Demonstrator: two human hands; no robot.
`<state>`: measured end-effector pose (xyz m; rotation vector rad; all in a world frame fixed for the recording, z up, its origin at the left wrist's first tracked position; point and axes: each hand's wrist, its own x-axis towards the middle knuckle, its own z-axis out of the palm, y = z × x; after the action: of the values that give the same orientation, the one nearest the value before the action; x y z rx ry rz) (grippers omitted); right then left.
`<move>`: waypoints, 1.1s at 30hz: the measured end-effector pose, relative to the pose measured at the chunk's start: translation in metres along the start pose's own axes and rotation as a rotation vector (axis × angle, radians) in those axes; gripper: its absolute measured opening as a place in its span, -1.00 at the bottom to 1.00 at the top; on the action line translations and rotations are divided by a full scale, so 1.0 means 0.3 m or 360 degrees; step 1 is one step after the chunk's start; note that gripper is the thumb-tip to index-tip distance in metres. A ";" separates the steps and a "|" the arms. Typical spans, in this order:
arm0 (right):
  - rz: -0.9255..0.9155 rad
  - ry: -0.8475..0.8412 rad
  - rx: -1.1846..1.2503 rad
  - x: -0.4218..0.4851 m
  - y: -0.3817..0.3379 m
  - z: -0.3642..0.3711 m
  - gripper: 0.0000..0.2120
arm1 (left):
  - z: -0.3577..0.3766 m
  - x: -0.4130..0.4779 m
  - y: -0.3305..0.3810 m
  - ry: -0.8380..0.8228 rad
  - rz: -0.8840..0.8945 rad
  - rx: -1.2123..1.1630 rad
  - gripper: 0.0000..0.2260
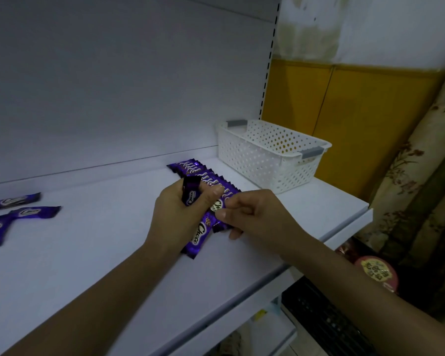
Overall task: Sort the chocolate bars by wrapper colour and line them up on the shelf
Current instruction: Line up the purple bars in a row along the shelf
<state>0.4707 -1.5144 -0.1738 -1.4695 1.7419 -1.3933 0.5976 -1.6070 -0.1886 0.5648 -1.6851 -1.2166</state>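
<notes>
White shelf [88, 253] boarding runs across in front of me, dimly lit, with two bare forearms reaching over its near edge. The left grip [175, 214] is curled round two purple chocolate bars: a long bar [199, 235] pokes out below the palm towards the shelf edge, and a shorter bar [190, 192] stands up between thumb and fingers. Touching it, the right grip [257, 214] is closed, thumb and forefinger pinching another purple bar [219, 226] at the near end of the row. That row of purple bars [206, 176] lies side by side, slanting away towards the back. Well apart on the left, three loose purple bars [34, 211] lie scattered. Beyond the row, at the shelf's right end, sits a white perforated basket [254, 160] with grey handles. Behind everything rises the plain back panel [113, 73], with yellow wall panels [357, 111] and a floral curtain [421, 176] off right.
</notes>
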 end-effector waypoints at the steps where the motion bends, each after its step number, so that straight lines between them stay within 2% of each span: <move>1: 0.0007 0.0046 -0.0011 -0.002 0.005 0.004 -0.88 | 0.000 0.000 -0.005 -0.0019 -0.0028 0.0059 -0.60; 4: 0.0000 0.0140 -0.0025 -0.009 0.021 0.012 -0.92 | 0.004 -0.004 -0.012 -0.0153 -0.0091 0.0247 -0.50; 6: 0.0043 0.0182 0.0078 -0.010 0.028 0.012 -0.92 | -0.001 -0.004 -0.014 -0.0293 -0.0144 0.0072 -0.46; 8: 0.0103 0.0202 0.0180 -0.009 0.032 0.008 -0.95 | -0.010 0.000 -0.019 -0.0396 -0.0143 -0.0078 -0.51; 12: 0.0056 0.0284 0.0251 -0.012 0.018 -0.023 -0.96 | -0.023 0.014 -0.027 -0.0343 -0.0070 0.0032 -0.68; 14: -0.0014 0.0273 0.0146 -0.018 0.007 -0.065 -0.95 | -0.027 0.014 -0.031 -0.0366 -0.0021 0.0102 -0.74; 18: -0.0101 0.0079 -0.0406 -0.042 0.008 -0.191 -0.87 | -0.022 0.017 -0.036 -0.0347 0.0010 0.0131 -0.81; 20: -0.0072 -0.0042 -0.0565 -0.058 0.012 -0.240 -0.84 | -0.017 0.017 -0.035 -0.0329 0.0018 0.0142 -0.80; 23: -0.0052 -0.0199 -0.0611 -0.072 0.022 -0.251 -0.84 | -0.011 0.010 -0.030 -0.0273 0.0022 0.0120 -0.80; 27: -0.0169 -0.0170 -0.0729 -0.050 0.028 -0.230 -0.90 | -0.013 0.007 -0.019 -0.0223 0.0029 0.0048 -0.81; 33: -0.0240 -0.0198 -0.0846 -0.015 0.039 -0.218 -0.86 | -0.012 0.009 -0.028 -0.0189 0.0026 0.0007 -0.81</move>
<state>0.4123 -1.4856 -0.1607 -1.9483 2.0514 -0.9105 0.5983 -1.6143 -0.1948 0.4889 -1.7886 -1.2561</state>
